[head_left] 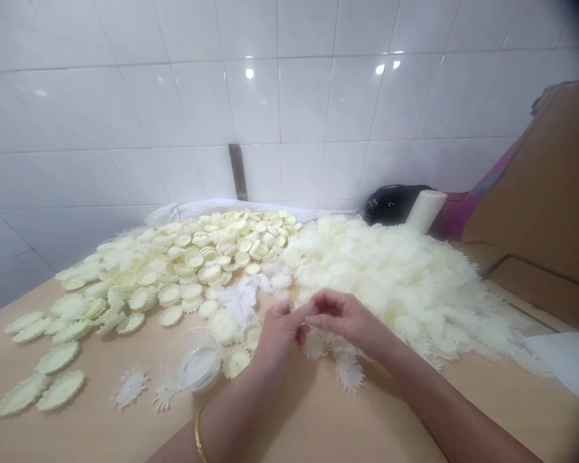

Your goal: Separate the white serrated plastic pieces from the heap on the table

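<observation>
**Fig. 1. Two hands over a bench of toothed discs (head view)**

Containers: one only, a clear shallow cup [172, 348], upright on the table [101, 437] just L of the hands. It holds a thin whitish layer at the bottom; what it is can't be told. Everything else lies loose on the board.

Hands: left hand [277, 334] and right hand [347, 318] meet at ctr, thumb and forefinger tips of each nipped tight together and touching the other hand's, remaining fingers curled. Whatever sits between the tips is too small to make out. A gold bangle [199, 437] circles the L wrist.

Work pieces: white toothed discs [350, 374], flat, thin, w/ spiky sawtooth rims, lie singly on the table directly under and just in front of the R hand. A few more lie near the cup.

Materials & shapes:
- R heap [400, 283]: same white spiky pieces, fluffy and translucent, piled deep behind the R hand.
- L spread [188, 257]: pale yellow discs, thicker and ridged at the edge, opaque, stacked in places.
- Gauzy white scrap [241, 299] between the two masses.
- Table: smooth tan wood-look surface.
- Wall [125, 96]: glossy white tiles w/ a dark metal strip [237, 170].
- Back R: shiny black object [390, 202], white cylinder [427, 209] touching it, brown cardboard [535, 193].
</observation>
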`<control>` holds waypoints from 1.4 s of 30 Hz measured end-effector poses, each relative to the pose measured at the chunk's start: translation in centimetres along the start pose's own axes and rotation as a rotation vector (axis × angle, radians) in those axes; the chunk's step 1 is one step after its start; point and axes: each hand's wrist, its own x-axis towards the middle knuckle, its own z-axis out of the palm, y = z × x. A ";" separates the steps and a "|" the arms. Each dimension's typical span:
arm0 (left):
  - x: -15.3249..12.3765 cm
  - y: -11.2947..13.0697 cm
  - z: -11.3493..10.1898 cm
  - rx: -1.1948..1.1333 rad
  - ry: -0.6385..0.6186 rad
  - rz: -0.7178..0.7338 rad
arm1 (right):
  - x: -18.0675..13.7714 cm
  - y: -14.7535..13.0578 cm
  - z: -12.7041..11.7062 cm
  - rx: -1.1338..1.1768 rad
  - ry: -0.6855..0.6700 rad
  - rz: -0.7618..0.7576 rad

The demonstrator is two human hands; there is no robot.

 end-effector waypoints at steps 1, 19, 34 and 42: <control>0.0 0.0 0.0 -0.006 0.001 -0.008 | 0.0 0.0 0.0 0.027 -0.014 0.000; 0.0 0.1 0.0 -0.207 -0.119 -0.180 | 0.1 0.2 0.1 0.108 0.096 -0.011; 0.5 -0.4 -0.1 -0.141 -0.015 -0.129 | 0.3 0.4 -1.4 -0.313 0.708 -0.093; 0.3 -0.4 -0.1 -0.011 -0.037 -0.067 | 0.2 0.7 -1.3 -0.645 0.678 -0.229</control>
